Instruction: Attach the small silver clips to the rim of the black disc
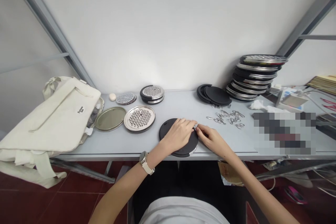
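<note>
A black round disc [166, 127] with a silvery metal edge lies flat near the table's front edge. My left hand [180, 133] rests across its top and grips it, fingers bent towards the right rim. At that rim, the fingers of my right hand [206, 135] are pinched together. A small shiny bit shows between the hands, too covered to name. Right of the hands lies a loose group of small metal clips [223, 114]. Left of the disc sits a round metal grater plate [140, 118] on a dark base, beside a plain olive-coloured round plate [110, 118].
A tall stack of round graters [254, 77] leans at the back right, near black round covers [217, 95]. Further graters [152, 92] and perforated discs [126, 98] stand at the back left. A cream bag [57, 115] overhangs the left end. White tissue [258, 105] lies right.
</note>
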Demonstrator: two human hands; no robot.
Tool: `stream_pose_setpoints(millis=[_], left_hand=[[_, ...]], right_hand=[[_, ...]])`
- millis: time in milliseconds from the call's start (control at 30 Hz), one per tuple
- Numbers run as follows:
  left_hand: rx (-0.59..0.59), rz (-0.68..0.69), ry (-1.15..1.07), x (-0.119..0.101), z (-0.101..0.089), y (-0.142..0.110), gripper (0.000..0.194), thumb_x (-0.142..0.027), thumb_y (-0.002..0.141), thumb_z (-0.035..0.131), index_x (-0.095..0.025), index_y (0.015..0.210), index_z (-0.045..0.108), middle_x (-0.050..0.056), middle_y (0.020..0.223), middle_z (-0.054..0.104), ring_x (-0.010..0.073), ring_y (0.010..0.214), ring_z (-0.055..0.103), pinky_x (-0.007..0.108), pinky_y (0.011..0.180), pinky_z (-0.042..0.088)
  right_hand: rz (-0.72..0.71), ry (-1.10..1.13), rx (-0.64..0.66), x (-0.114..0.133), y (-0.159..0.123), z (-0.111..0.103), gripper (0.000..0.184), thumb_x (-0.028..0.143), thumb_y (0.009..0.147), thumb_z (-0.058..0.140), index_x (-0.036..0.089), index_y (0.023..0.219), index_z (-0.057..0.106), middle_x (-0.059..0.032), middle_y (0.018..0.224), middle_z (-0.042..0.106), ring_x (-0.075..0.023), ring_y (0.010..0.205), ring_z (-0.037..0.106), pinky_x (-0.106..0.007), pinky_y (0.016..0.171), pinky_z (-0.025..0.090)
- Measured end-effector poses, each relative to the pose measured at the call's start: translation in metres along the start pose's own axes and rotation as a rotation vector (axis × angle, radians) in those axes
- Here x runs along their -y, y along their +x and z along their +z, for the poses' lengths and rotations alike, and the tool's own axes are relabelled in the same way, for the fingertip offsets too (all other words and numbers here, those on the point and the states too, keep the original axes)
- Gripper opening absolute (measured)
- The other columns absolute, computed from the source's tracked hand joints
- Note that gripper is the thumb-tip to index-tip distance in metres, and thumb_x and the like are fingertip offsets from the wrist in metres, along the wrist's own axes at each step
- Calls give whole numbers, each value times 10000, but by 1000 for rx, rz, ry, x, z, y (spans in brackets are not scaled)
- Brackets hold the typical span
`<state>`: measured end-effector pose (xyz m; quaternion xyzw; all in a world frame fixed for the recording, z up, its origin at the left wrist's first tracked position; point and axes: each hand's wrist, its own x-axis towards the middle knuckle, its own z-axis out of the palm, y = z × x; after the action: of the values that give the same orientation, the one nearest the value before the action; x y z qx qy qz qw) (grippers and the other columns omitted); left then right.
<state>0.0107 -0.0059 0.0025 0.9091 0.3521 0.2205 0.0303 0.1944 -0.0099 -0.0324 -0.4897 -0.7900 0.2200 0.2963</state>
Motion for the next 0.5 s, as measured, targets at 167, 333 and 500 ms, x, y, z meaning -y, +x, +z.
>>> stream_pose_setpoints(millis=[167,333,500], left_hand=[[1,-2,5,0,0,0,260,-148,963,387,-147,1199,497,73,1094,623,219,1021,542,359,925,404],[4,1,6,0,0,1,261,-139,959,385,-148,1196,495,68,1089,625,210,1009,540,351,913,409],[12,-5,-3,-1,0,1,268,-134,958,374,-156,1196,496,74,1093,624,211,1025,544,355,917,412]], right_hand=[[-14,-25,-9,-1,1,1,271,304,956,341,214,708,401,22,614,485,-153,596,482,-274,598,350],[-34,-60,-12,0,0,1,246,278,946,352,207,732,451,2,646,532,-165,626,509,-283,619,368],[-21,-69,6,2,0,0,266,294,956,336,208,733,452,-8,661,538,-175,646,519,-291,632,371]])
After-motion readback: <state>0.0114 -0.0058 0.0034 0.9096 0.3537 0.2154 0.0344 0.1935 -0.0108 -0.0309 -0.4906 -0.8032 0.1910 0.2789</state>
